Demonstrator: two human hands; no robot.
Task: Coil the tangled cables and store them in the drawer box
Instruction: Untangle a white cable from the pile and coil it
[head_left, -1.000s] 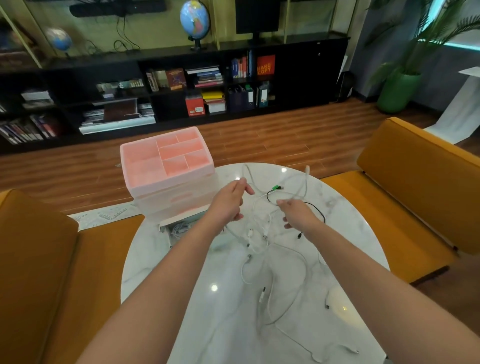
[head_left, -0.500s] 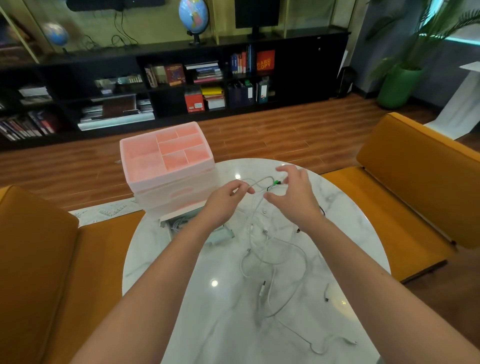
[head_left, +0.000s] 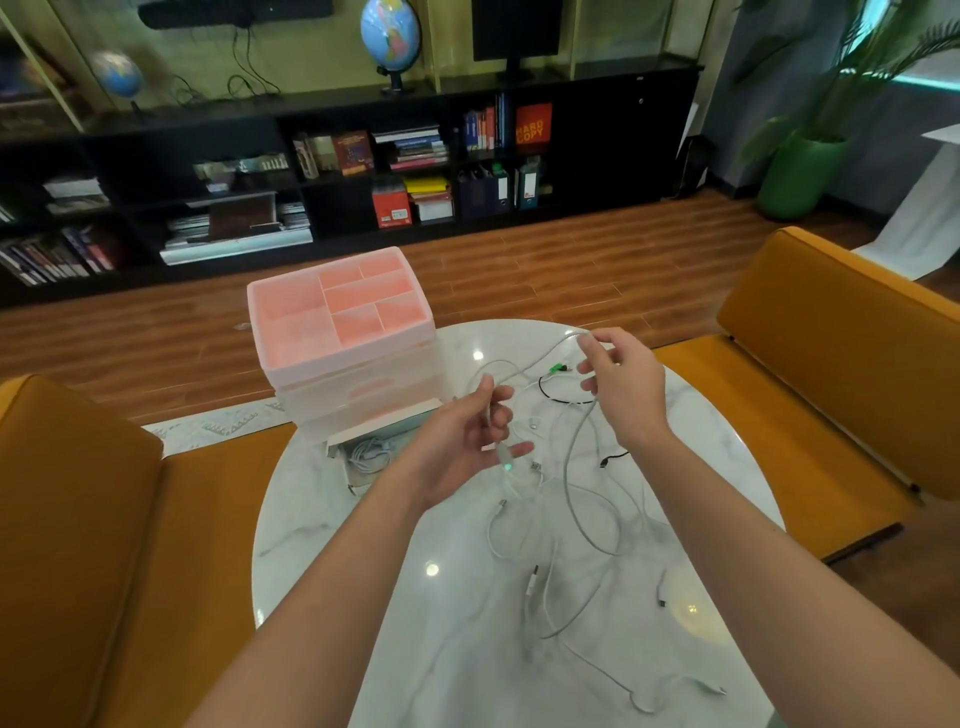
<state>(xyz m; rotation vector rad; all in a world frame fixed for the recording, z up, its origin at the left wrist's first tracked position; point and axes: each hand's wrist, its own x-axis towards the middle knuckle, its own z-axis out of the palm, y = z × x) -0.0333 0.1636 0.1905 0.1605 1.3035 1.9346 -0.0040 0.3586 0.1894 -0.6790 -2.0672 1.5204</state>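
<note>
Left grip loosely curled round white cable, right grip pinching its raised loop

Dim room, tabletop glare, wide-angle edge distortion

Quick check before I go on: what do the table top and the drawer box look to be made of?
Table top: looks like polished white marble or a marble-look slab, with grey veins and sharp light reflections. Drawer box: translucent frosted plastic, pink-tinted on the top tray; shapes show dimly through its walls.
</note>
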